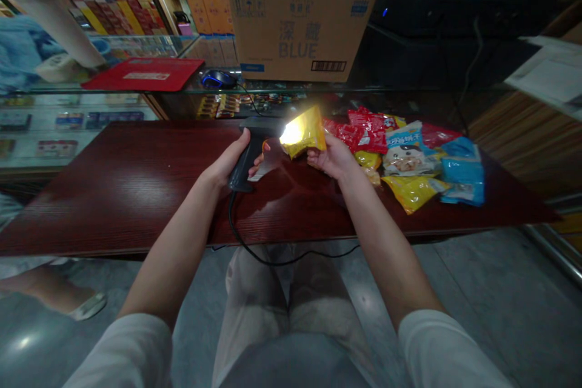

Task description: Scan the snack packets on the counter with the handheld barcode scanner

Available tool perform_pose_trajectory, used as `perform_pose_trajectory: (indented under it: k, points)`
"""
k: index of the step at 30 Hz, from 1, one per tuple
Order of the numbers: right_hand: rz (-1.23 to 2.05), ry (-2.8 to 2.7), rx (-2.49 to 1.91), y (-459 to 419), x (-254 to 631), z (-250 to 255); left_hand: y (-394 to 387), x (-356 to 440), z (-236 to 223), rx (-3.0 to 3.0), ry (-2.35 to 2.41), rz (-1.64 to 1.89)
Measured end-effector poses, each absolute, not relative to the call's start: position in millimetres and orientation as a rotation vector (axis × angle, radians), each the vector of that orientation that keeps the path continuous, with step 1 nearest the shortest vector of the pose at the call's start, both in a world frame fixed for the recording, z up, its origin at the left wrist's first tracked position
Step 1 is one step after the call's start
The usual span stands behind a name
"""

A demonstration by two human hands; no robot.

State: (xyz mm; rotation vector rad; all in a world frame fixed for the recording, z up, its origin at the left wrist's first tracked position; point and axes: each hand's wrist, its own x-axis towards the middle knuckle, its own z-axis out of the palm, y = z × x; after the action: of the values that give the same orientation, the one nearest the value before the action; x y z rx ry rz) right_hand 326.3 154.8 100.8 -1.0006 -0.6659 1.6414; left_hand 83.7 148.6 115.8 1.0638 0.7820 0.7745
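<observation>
My left hand (233, 159) is wrapped round the grip of a black corded barcode scanner (242, 165). Its head points right, and its bright light falls on a yellow snack packet (308, 132). My right hand (333, 157) grips that packet by its lower right edge, above the table and just off the scanner's front. Right of my right hand lies a pile of snack packets: red packets (369, 130), a blue-and-white packet with a cartoon face (408, 150), a yellow packet (414, 191) and a blue packet (462, 171).
The dark red wooden table (113, 194) spans the view. Behind it, a cardboard box (297, 30), a computer mouse (218, 79) and a red mat (144, 74) rest on a glass counter. The scanner's cable (273, 264) loops over the front edge. Another person's foot (88, 306) shows at left.
</observation>
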Motion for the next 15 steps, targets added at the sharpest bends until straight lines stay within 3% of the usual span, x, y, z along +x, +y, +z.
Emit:
perform_pose_trajectory:
  k: [6,15]
  points:
    - [1.653,-0.619,-0.97,152.6,329.1,105.3,151.4,81.5,111.1,1.028,0.775,0.793]
    - [1.403,-0.51,-0.727,163.1,372.4,103.6,151.5,82.8,110.0,1.045,0.777,0.796]
